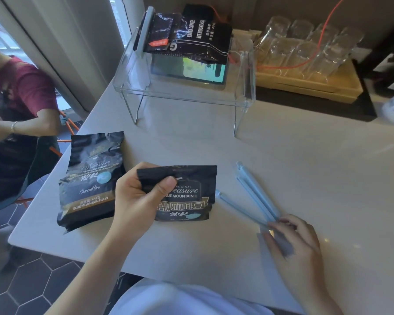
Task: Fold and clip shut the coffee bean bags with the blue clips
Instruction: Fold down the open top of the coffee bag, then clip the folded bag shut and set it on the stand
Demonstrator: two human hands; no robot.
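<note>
left hand (143, 196) gripping, right hand (291, 242) pinching

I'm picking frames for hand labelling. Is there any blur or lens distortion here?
Head view: the right hand is motion-blurred at the blue clips; the left hand and its coffee bag are sharp; wide-angle bending curves the table edge.

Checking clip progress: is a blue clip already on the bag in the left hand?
No: the held bag has its top folded but bare.

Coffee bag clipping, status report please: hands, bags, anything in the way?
Left hand pinching folded top of centre bag. Right hand on blue clips, none fitted. Second bag unclipped at left. Nothing obstructing.
</note>
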